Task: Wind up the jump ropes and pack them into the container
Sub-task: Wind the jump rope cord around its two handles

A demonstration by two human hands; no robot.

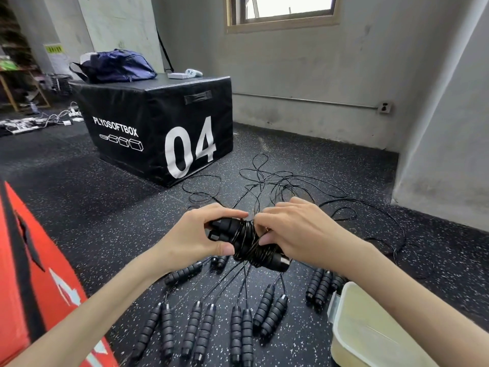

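- Hands at centre frame: left hand (198,235) grips wound rope (244,241); right hand (296,229) pinches its cord.
- Container (352,327) lower right; loose ropes (238,327) bottom centre.

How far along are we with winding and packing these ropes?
Early. Nothing visibly packed: the container shows no rope in its visible part. In hand: left hand and right hand grip one rope bundle, cord wrapped around its handles. Left: several handle pairs on the floor, cords still tangled.
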